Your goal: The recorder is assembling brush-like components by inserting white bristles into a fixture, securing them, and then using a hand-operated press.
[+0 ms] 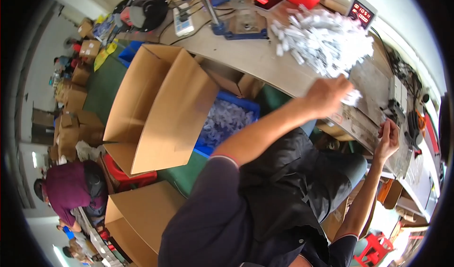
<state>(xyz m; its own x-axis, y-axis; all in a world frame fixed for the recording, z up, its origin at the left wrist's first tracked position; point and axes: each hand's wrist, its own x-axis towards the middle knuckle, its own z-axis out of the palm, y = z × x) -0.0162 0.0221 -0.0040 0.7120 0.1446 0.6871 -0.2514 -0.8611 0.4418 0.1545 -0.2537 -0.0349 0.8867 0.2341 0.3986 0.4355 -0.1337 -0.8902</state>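
My left hand (326, 96) reaches over the near edge of a large heap of small white plastic-looking pieces (326, 40) on the workbench. Its fingers are curled and slightly blurred, and what they hold is hidden. A few white pieces (351, 98) lie just beside these fingers. Farther right, my right hand (388, 139) is raised over the bench with thumb and fingers pinched together. Something small and pale may be at its fingertips, too small to name. Close beyond it stands a small metal fixture (393, 110) on the bench.
Left of my legs, a blue bin (255, 107) holds many translucent pieces, partly behind an open cardboard box (175, 111). A blue-based press stand (246, 28), a power strip (183, 24) and a red digital display (362, 12) stand on the workbench (279, 73). A person (71, 186) sits at left.
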